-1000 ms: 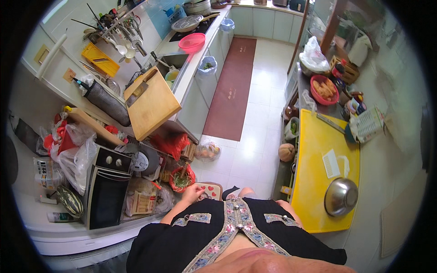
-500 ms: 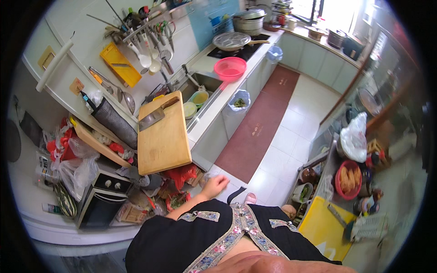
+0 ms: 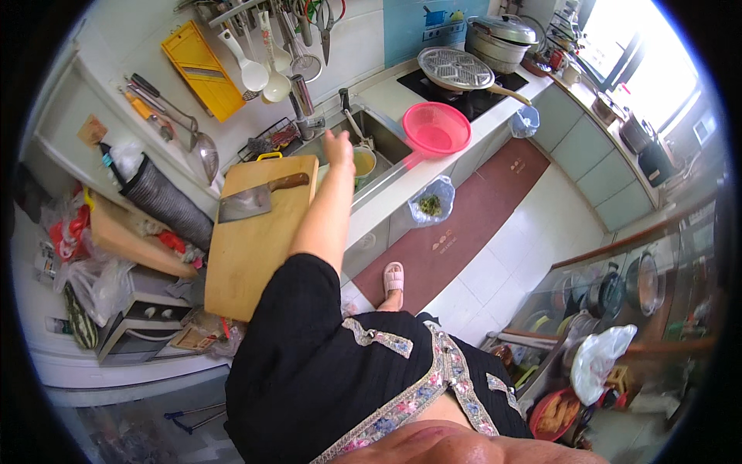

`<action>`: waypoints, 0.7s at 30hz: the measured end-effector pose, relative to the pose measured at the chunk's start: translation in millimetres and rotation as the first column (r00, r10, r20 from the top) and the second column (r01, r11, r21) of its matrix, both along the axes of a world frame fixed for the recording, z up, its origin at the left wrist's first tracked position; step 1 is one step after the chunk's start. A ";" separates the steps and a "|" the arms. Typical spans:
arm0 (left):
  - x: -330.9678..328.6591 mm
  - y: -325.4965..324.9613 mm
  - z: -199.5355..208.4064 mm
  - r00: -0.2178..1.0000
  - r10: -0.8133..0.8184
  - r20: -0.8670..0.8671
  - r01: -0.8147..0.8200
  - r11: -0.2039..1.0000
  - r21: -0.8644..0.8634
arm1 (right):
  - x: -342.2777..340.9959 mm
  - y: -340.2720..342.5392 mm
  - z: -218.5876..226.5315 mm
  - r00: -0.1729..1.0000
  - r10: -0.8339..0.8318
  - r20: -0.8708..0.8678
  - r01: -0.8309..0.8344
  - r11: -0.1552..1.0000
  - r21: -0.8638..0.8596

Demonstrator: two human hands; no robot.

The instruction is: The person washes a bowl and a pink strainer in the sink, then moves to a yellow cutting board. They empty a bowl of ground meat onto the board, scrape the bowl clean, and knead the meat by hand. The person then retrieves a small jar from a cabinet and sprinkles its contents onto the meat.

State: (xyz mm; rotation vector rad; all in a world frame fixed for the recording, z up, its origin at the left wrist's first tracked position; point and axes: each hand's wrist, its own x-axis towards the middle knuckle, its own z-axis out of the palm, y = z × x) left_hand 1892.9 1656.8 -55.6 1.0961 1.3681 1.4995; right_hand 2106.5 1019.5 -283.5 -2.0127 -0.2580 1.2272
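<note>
**Operator:** Kitchen layout, please. What runs along the wall?

**Observer:** White countertop (image 3: 433, 166) follows the left wall. It carries 1 wooden cutting board (image 3: 259, 236) with 1 cleaver (image 3: 251, 201) lying on its upper part, blade to the left. Beyond the board sits the steel sink (image 3: 371, 139), then 1 pink basin (image 3: 437, 127) on the counter, then a hob with 1 lidded pan (image 3: 456, 69) and 1 pot (image 3: 498, 35). Ladles and 1 yellow slicer (image 3: 202, 69) hang on the wall rail. A dark red mat (image 3: 471, 216) covers the tiled floor below.

**Operator:** Hand position?

**Observer:** 1 arm extends from the black sleeve across the board's right edge. I take it for the left hand (image 3: 337, 147). It hovers over the sink's near edge, fingers spread loosely apart, gripping nothing. The right hand is out of view.

**Operator:** Nearest item?

**Observer:** 1 pale yellow-green bowl (image 3: 363, 161) stands in the sink, just beside the hand on its right. It is round, upright and open-topped. Contact between hand and bowl cannot be determined.
</note>
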 end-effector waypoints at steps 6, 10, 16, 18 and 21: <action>-5.7 184.4 -77.2 0.944 0.148 -0.293 -0.170 0.984 -0.049 | 91.5 82.7 -60.6 0.972 0.083 0.221 -0.092 0.995 0.034; -44.7 219.0 -114.2 0.820 -0.038 -0.572 -0.122 0.963 -0.240 | 107.4 270.5 64.7 0.996 0.087 -0.035 -0.073 0.957 0.281; -33.0 207.0 -123.1 0.880 0.278 0.386 -0.183 0.947 -0.264 | 77.9 523.1 182.7 0.873 0.470 0.130 -0.458 0.698 0.550; -51.3 203.4 -116.0 0.481 0.282 0.830 -0.133 0.959 -0.249 | 39.7 601.4 202.1 0.757 0.630 0.174 -0.591 0.547 0.593; -63.4 195.0 -106.8 0.468 0.386 0.795 -0.209 0.922 -0.325 | -47.0 693.5 203.9 0.556 0.753 0.352 -0.767 0.301 0.566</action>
